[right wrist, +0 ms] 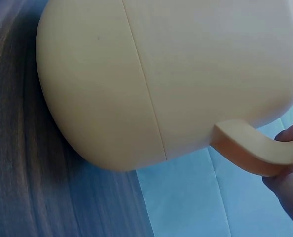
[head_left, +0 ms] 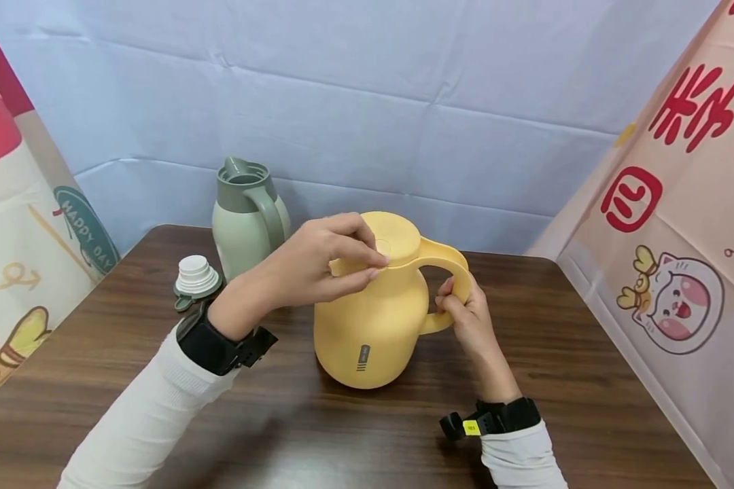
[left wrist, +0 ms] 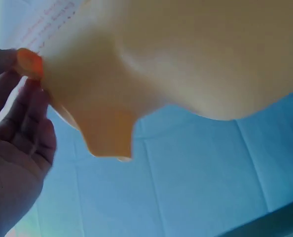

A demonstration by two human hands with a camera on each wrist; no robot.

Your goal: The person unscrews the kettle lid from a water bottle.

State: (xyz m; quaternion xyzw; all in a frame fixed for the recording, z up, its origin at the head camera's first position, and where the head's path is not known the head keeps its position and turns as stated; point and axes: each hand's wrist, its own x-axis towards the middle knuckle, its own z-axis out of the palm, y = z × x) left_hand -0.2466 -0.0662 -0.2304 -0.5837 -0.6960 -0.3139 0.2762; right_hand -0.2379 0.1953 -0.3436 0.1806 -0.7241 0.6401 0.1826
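A yellow thermos jug (head_left: 370,333) stands upright on the wooden table, its handle toward the right. My right hand (head_left: 474,319) grips that handle (right wrist: 255,145), fingers curled round its lower part. At the top, my left hand (head_left: 318,261) reaches across from the left and pinches the edge of the round yellow lid (head_left: 394,234) between thumb and fingers. In the left wrist view the fingers hold a small orange-looking piece (left wrist: 29,63) at the jug's top, and the spout (left wrist: 109,136) points down in that picture.
Behind my left hand stands a pale green thermos jug (head_left: 245,231) with an uncovered mouth. Its white and green stopper (head_left: 196,278) sits beside it on the table (head_left: 563,380). A pale cloth (head_left: 367,102) hangs behind, with printed cloths at both sides.
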